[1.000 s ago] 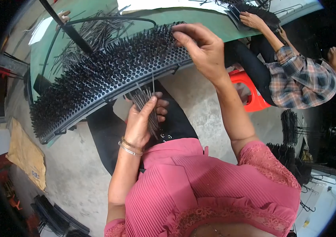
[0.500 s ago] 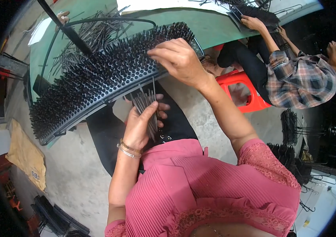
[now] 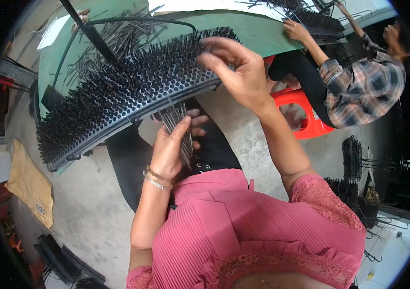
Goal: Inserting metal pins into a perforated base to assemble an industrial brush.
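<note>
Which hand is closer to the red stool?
Right. The right hand is above and left of the red stool in the picture; the left hand is farther left, holding thin sticks.

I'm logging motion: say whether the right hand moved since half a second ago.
Yes: the right hand moved rightward, toward the right end of the black rack.

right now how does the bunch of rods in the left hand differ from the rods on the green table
The bunch is gathered, lying roughly one way, while the table rods sprawl in many directions. The bunch is gripped in the left hand; the table rods lie on the green table. Both are thin and dark.
</note>
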`<state>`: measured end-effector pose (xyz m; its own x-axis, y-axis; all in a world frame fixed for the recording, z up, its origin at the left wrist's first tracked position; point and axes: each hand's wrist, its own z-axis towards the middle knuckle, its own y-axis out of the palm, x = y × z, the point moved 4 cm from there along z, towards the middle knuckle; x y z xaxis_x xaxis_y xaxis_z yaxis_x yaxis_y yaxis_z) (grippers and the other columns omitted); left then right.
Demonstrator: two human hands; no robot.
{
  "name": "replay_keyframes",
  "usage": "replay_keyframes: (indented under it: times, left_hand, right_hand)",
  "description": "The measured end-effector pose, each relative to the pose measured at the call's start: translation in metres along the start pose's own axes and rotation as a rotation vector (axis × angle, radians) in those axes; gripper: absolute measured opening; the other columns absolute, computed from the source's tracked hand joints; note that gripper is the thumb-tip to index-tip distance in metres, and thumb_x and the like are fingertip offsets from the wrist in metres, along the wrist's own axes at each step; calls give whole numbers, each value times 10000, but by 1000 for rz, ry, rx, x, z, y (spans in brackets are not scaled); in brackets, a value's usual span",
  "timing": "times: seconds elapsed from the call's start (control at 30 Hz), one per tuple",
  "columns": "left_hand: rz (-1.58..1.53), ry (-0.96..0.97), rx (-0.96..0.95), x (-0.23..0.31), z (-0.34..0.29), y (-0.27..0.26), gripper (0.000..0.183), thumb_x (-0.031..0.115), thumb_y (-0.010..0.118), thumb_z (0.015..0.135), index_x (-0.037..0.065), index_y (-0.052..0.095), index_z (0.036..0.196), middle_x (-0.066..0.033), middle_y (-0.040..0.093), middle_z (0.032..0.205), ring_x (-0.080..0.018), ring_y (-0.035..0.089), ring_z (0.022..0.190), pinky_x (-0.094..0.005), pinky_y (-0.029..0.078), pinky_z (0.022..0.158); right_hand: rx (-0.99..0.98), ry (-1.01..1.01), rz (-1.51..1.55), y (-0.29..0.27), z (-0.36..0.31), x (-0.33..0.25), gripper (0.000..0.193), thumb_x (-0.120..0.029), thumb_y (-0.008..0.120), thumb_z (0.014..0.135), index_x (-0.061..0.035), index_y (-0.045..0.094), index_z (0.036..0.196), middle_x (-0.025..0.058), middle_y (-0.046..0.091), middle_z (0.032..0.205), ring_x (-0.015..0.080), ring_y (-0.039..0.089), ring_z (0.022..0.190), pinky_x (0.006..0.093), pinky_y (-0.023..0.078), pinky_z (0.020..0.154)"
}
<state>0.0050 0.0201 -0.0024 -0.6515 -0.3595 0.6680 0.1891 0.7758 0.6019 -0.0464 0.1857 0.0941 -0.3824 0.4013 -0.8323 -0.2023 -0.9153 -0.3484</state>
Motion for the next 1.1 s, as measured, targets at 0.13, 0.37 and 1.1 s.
replay_keyframes:
  times: [0.13, 0.37, 1.1]
  left_hand:
    - [24, 3, -44, -11, 4, -11, 307, 152, 525, 902, -10, 547, 1162, -132, 633, 1063, -100, 582, 761, -213, 483, 582]
    - [-35, -62, -36, -8, 0, -10, 290, 119, 505, 898, -33, 531, 1144, -140, 632, 998, -145, 602, 792, -263, 521, 661]
    - [130, 41, -295, 10, 10, 38, 269, 163, 488, 950, -24, 532, 1138, -160, 641, 1029, -189, 637, 870, -282, 537, 691]
  right_hand:
    - [91, -274, -228, 9, 9, 11, 259, -55, 656, 819, 6, 623, 1069, 95, 676, 847, 105, 634, 792, 240, 501, 704]
    - [132, -397, -297, 16, 6, 14, 246, -62, 675, 801, -15, 643, 1041, 103, 680, 866, 152, 659, 754, 259, 515, 690]
    - [-449, 636, 427, -1, -47, 29, 185, -128, 699, 809, 27, 672, 907, -13, 627, 754, 48, 537, 721, 219, 441, 626]
